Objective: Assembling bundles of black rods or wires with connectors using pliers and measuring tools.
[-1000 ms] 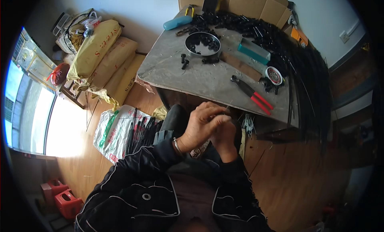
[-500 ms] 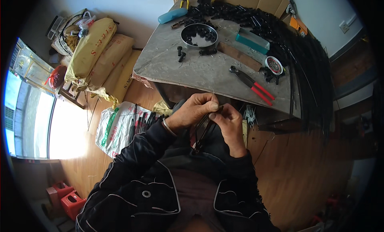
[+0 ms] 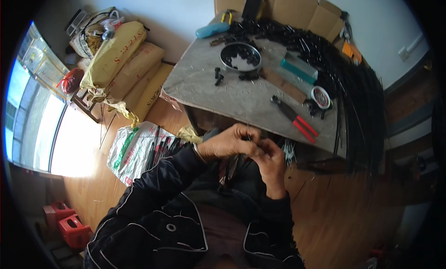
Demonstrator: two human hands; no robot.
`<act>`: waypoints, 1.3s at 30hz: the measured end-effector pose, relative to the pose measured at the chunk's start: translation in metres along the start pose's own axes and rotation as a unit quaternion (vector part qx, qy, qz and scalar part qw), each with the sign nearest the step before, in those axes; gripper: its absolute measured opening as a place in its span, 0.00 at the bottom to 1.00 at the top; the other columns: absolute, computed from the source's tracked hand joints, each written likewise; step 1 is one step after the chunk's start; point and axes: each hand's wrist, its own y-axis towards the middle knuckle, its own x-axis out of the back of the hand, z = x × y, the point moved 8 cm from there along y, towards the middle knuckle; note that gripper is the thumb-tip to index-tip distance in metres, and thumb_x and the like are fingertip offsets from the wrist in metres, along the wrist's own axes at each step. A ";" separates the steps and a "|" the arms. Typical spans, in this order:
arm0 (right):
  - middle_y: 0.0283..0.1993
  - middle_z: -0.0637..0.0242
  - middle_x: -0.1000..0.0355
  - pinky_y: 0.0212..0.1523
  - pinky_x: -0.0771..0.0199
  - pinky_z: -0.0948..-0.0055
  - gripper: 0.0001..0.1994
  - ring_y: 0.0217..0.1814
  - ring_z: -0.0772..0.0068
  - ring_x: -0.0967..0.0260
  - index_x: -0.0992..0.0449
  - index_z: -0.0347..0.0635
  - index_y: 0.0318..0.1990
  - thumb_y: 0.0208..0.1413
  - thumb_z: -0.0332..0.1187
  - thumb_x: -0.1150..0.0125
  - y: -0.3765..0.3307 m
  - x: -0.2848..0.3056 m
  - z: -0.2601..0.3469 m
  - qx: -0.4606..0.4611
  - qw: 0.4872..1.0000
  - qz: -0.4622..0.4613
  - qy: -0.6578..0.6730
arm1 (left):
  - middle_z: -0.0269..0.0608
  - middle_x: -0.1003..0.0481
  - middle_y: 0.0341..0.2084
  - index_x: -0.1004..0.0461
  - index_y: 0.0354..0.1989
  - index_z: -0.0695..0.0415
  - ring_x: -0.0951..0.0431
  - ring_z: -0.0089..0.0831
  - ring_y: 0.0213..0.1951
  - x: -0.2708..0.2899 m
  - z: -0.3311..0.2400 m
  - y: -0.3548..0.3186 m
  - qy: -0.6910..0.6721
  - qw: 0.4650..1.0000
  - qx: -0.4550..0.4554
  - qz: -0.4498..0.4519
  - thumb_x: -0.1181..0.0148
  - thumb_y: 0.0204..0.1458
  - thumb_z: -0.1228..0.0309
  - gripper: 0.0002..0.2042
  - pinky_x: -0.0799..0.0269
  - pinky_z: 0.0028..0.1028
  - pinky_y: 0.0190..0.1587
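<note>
My left hand [image 3: 232,142] and my right hand [image 3: 270,162] meet in front of the table's near edge, above my lap. Both are closed, with fingertips pinched close together. A thin wire [image 3: 248,129] sticks up from the left hand's fingers. Below the hands, thin dark strands [image 3: 226,171] hang down toward my lap. The fingers hide what lies between the right hand's fingertips. On the table beyond them are cutting pliers [image 3: 296,120] with red handles, the nearest tool to my right hand.
The grey table [image 3: 200,85] carries a metal bowl [image 3: 261,60] of black parts, a wooden bar [image 3: 284,86], a teal box [image 3: 298,70] and a round tub [image 3: 320,96]. Long black cables [image 3: 364,116] drape over its right side. Sacks [image 3: 134,64] and a white bag [image 3: 123,162] lie left.
The view has shifted, so the table sits lower and further right. My hands stay together, with the fingers turned and the right hand's fingertips tucked closer against the left's.
</note>
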 end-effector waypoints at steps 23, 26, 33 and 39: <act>0.32 0.63 0.27 0.37 0.22 0.72 0.06 0.32 0.71 0.27 0.29 0.33 0.34 0.54 0.24 0.38 0.022 0.009 -0.018 -0.031 0.990 -0.103 0.096 | 0.44 0.25 0.33 0.22 0.38 0.56 0.23 0.37 0.36 0.193 -0.096 0.111 0.580 0.744 -0.171 -0.284 0.39 0.48 0.68 0.10 0.27 0.33 0.40; 0.32 0.61 0.27 0.38 0.23 0.70 0.05 0.33 0.69 0.27 0.29 0.34 0.34 0.54 0.23 0.39 0.028 0.011 -0.025 -0.043 0.985 -0.094 0.141 | 0.44 0.26 0.34 0.22 0.36 0.55 0.24 0.44 0.40 0.205 -0.091 0.145 0.675 0.674 -0.161 -0.253 0.40 0.45 0.71 0.09 0.28 0.37 0.43; 0.34 0.60 0.26 0.38 0.24 0.69 0.03 0.33 0.69 0.27 0.29 0.35 0.35 0.55 0.22 0.41 0.034 0.018 -0.033 -0.058 0.987 -0.082 0.126 | 0.44 0.27 0.35 0.22 0.32 0.55 0.25 0.45 0.42 0.204 -0.073 0.163 0.692 0.679 -0.140 -0.200 0.42 0.43 0.72 0.08 0.28 0.38 0.44; 0.34 0.61 0.26 0.38 0.23 0.69 0.03 0.35 0.70 0.26 0.29 0.35 0.36 0.55 0.23 0.41 0.037 0.016 -0.027 -0.065 0.988 -0.065 0.128 | 0.39 0.25 0.31 0.25 0.37 0.58 0.24 0.31 0.34 0.174 -0.097 0.133 0.565 0.790 -0.089 -0.223 0.42 0.51 0.68 0.09 0.29 0.28 0.38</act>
